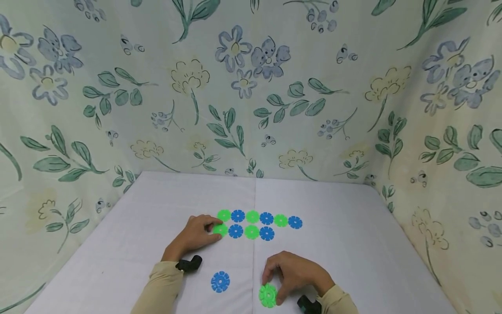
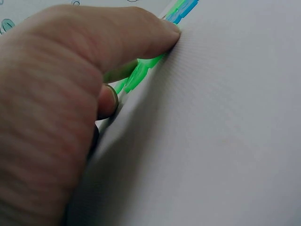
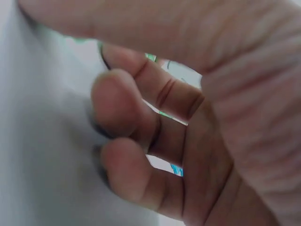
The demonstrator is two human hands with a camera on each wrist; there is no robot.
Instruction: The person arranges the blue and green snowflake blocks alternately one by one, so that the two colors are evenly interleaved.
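Two rows of green and blue notched plastic discs, like interlocking building discs, lie on the white cloth. My left hand [image 1: 197, 233] pinches the green disc [image 1: 221, 230] at the left end of the nearer row between thumb and fingers. That disc [image 2: 137, 75] is partly hidden behind the thumb in the left wrist view. Closer to me, my right hand [image 1: 296, 272] holds another green disc [image 1: 268, 295] by its edges, thumb on one side and fingers on the other. A lone blue disc [image 1: 220, 281] lies between the two forearms.
Colours alternate along the farther row, which ends in a blue disc [image 1: 295, 222] at the right. The nearer row is shorter and ends in a blue disc [image 1: 267, 233]. A flowered curtain [image 1: 243, 100] hangs behind and beside the white-covered table [image 1: 333, 209].
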